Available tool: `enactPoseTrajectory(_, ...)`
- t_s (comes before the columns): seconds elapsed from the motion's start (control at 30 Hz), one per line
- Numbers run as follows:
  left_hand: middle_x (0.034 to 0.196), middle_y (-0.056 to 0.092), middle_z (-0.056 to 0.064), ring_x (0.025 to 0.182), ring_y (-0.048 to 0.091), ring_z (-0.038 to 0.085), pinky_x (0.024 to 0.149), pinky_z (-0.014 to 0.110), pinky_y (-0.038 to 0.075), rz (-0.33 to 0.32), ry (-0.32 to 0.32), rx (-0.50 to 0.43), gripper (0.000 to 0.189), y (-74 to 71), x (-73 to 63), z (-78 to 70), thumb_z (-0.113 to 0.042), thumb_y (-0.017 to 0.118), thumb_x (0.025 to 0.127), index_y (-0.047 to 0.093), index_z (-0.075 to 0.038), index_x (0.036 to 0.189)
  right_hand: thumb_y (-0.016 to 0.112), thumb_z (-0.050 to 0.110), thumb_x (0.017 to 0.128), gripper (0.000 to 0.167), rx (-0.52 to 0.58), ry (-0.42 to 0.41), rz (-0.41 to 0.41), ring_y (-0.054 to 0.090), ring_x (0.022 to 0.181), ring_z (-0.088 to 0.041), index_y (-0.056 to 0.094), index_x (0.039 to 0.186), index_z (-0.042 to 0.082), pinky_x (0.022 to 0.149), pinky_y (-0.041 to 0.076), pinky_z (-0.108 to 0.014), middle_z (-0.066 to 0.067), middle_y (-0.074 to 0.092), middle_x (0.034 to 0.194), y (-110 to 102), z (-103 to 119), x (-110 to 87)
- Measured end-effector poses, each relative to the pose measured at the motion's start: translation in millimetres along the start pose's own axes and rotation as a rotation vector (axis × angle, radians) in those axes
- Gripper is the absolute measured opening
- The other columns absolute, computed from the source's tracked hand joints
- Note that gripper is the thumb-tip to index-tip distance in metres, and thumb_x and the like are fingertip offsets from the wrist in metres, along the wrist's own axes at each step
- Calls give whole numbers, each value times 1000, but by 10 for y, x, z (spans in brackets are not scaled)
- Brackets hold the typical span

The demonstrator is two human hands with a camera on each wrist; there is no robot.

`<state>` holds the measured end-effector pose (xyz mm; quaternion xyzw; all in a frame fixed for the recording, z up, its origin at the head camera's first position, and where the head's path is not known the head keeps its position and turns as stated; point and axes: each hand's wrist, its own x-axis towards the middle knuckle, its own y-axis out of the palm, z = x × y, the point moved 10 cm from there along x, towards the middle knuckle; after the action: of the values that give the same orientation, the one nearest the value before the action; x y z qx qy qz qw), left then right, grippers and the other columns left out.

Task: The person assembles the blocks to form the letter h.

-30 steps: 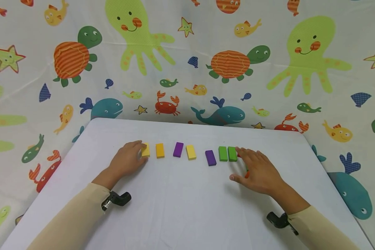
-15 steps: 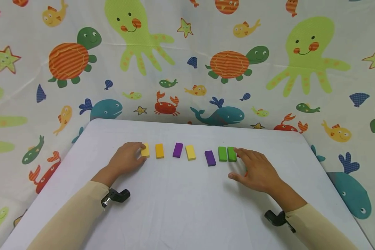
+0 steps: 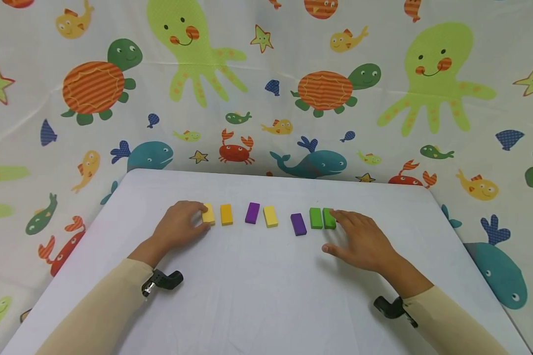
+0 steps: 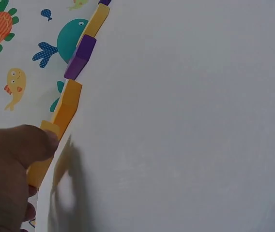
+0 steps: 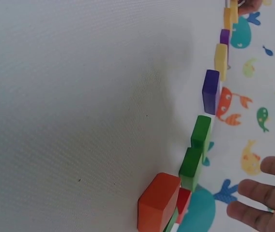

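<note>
Step in hand, by judgement: positioning the yellow block (image 3: 209,215) at the left end of the row on the table (image 3: 248,296); the left hand (image 3: 177,227) pinches it between thumb and fingers, while the right hand (image 3: 361,241), fingers spread, grips nothing near the row's right end. The next move probably calls for a steady pinch, avoiding the neighbouring amber block (image 3: 226,215). The right-end orange block (image 5: 159,198) is cut off in the right wrist view; whether the yellow block touches the table cannot be determined.

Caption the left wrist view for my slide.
Left hand pinching a yellow block, an orange block and a purple block lined up beyond it.
</note>
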<state>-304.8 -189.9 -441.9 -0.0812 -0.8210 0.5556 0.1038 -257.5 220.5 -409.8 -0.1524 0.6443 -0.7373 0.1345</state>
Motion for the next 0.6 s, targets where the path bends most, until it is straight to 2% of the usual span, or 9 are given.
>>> enactPoseTrajectory(0.23, 134, 64, 11, 132, 48, 35, 112, 59, 36, -10, 38, 7, 44, -49, -18, -130, -33, 79, 89, 68, -12, 125, 62, 78, 83, 101, -3, -16, -8, 42, 139, -41, 41, 156, 10, 115, 30, -63, -17, 48, 152, -14, 27, 25)
enactPoseTrajectory(0.47, 134, 65, 8, 131, 50, 33, 111, 59, 37, -12, 91, 2, 45, -87, -76, -353, -35, 81, 87, 68, -14, 125, 59, 81, 83, 103, 7, -29, -12, 41, 140, -40, 41, 156, 11, 115, 30, -62, -15, 47, 153, -3, 48, 52)
enactPoseTrajectory(0.6, 133, 66, 6, 130, 51, 31, 109, 59, 39, -33, 123, 1, 45, -130, -132, -488, -35, 83, 85, 69, -15, 124, 59, 80, 83, 102, 2, -36, 1, 40, 141, -40, 40, 156, 12, 115, 29, -63, -15, 47, 154, 14, 51, 80)
